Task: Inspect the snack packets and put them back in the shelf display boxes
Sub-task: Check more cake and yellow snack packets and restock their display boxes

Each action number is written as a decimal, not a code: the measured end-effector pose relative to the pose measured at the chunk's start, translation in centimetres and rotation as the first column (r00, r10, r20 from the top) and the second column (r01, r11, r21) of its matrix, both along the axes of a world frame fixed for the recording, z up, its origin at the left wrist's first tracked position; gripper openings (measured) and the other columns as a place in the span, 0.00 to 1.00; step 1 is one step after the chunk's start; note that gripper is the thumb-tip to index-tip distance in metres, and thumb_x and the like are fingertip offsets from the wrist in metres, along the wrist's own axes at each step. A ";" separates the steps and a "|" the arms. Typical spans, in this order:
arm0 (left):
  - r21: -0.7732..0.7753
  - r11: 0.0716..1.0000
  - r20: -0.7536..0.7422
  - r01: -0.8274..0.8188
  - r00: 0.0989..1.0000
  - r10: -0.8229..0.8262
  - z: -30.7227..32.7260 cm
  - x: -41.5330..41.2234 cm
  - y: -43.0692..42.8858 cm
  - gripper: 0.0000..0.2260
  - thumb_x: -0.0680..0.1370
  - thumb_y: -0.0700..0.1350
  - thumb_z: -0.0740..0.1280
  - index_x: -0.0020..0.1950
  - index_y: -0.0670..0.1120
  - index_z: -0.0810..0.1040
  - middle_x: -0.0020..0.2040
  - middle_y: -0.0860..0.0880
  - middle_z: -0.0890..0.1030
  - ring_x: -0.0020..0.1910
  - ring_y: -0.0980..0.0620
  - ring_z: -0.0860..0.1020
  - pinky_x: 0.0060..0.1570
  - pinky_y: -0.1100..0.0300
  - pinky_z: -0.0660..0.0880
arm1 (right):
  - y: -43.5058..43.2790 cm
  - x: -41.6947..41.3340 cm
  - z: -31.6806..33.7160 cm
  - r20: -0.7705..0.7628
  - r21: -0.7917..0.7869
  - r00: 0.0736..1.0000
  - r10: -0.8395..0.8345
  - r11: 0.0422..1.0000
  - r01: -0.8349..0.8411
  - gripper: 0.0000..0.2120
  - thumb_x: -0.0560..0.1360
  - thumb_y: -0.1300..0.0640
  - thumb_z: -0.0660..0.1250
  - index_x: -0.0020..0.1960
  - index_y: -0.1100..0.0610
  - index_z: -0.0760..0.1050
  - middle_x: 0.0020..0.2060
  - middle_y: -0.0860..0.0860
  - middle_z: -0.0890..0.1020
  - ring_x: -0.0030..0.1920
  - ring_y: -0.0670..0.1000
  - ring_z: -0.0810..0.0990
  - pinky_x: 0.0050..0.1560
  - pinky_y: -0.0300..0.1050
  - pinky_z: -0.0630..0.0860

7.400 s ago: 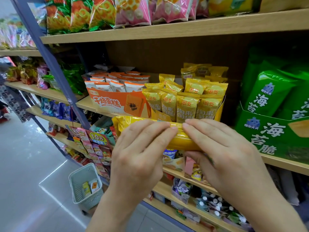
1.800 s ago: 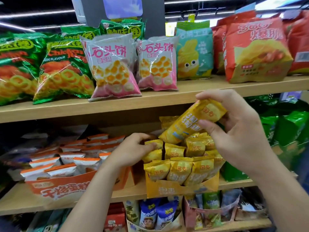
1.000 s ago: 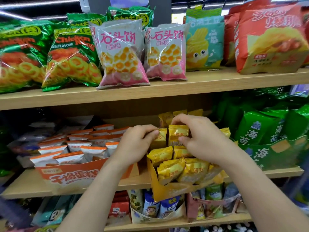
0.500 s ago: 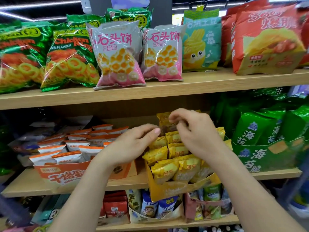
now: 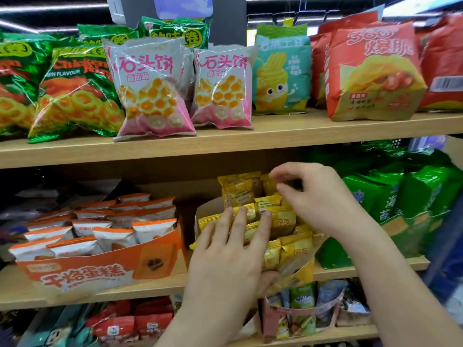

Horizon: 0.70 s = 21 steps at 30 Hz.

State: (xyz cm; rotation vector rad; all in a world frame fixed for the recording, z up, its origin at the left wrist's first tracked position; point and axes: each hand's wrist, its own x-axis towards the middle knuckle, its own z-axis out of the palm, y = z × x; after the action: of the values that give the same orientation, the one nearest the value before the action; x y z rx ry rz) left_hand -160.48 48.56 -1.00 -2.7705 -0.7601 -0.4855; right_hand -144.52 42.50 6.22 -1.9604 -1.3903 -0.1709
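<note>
Middle shelf (image 5: pixel 150 289): yellow display box (image 5: pixel 304 270) at 3 o'clock of the orange cake box (image 5: pixel 100 271). Left hand (image 5: pixel 230 259) presses flat on its yellow snack packets (image 5: pixel 285 221). Right hand (image 5: pixel 320 199), at 1 o'clock, hovers loosely curled and empty. Likely settling packets; next, pinch another out.

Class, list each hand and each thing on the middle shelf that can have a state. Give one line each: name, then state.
left hand, fingers straight, resting flat on the yellow packets
right hand, fingers loosely curled, holding nothing, above the back row
yellow packets, sealed, standing in rows in their box
yellow display box, open-topped, full
orange display box, open-topped, holding upright white-and-orange packets
</note>
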 end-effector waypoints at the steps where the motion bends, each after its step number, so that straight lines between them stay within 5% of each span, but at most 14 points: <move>1: 0.030 1.000 0.010 0.005 1.000 -0.006 -0.2 0.0 0.0 0.44 0.60 0.68 0.76 0.71 0.47 0.73 0.62 0.38 0.80 0.62 0.37 0.79 0.55 0.41 0.77 | 0.3 -0.1 0.2 0.063 -0.137 0.998 -0.010 0.990 0.018 0.15 0.79 0.55 0.65 0.65 0.47 0.76 0.59 0.44 0.80 0.62 0.46 0.76 0.64 0.46 0.73; 4: 0.064 0.998 0.006 -0.003 1.000 0.003 -0.5 -0.2 -0.1 0.42 0.62 0.67 0.75 0.70 0.48 0.73 0.63 0.38 0.79 0.63 0.37 0.78 0.56 0.41 0.76 | 1.6 -0.8 1.0 0.137 -0.424 0.990 -0.033 0.901 0.089 0.15 0.78 0.46 0.65 0.65 0.44 0.75 0.64 0.45 0.77 0.68 0.52 0.71 0.70 0.57 0.65; 7: 0.078 0.997 0.007 -0.020 1.000 0.020 -0.6 -0.2 0.0 0.39 0.64 0.68 0.74 0.69 0.51 0.73 0.64 0.38 0.79 0.64 0.37 0.77 0.57 0.41 0.76 | 2.4 -1.0 1.3 0.115 -0.418 0.992 -0.049 0.904 0.093 0.05 0.75 0.47 0.69 0.51 0.43 0.79 0.57 0.44 0.79 0.63 0.52 0.73 0.67 0.59 0.63; 12: 0.082 0.996 0.018 -0.033 0.999 0.031 -0.5 0.0 0.6 0.36 0.62 0.68 0.75 0.66 0.55 0.72 0.63 0.40 0.80 0.63 0.38 0.78 0.57 0.41 0.76 | 1.7 -0.9 0.3 0.121 -0.208 0.992 0.027 0.978 -0.001 0.04 0.78 0.53 0.66 0.46 0.45 0.74 0.46 0.44 0.79 0.46 0.47 0.76 0.48 0.48 0.75; 15: 0.090 0.995 0.014 -0.039 0.999 0.038 -0.3 0.0 0.9 0.33 0.64 0.69 0.73 0.66 0.59 0.73 0.64 0.42 0.79 0.64 0.39 0.77 0.57 0.42 0.76 | 0.6 -0.2 0.7 0.093 0.022 0.994 0.060 0.998 -0.062 0.04 0.79 0.55 0.65 0.47 0.47 0.72 0.42 0.44 0.79 0.41 0.46 0.77 0.41 0.50 0.77; 21: 0.140 0.990 0.031 0.005 0.999 -0.010 0.1 -0.2 1.9 0.31 0.66 0.69 0.71 0.66 0.60 0.72 0.66 0.45 0.79 0.65 0.41 0.77 0.55 0.45 0.77 | -2.9 1.4 2.9 0.066 0.469 0.987 0.147 0.868 -0.160 0.03 0.78 0.60 0.65 0.48 0.53 0.73 0.41 0.44 0.79 0.42 0.47 0.81 0.42 0.54 0.78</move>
State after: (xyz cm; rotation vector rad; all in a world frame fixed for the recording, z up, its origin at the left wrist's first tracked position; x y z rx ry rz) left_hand -160.63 50.48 -0.90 -2.6427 -0.6942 -0.5624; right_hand -143.10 39.56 9.09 -1.4405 -1.3608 -0.4242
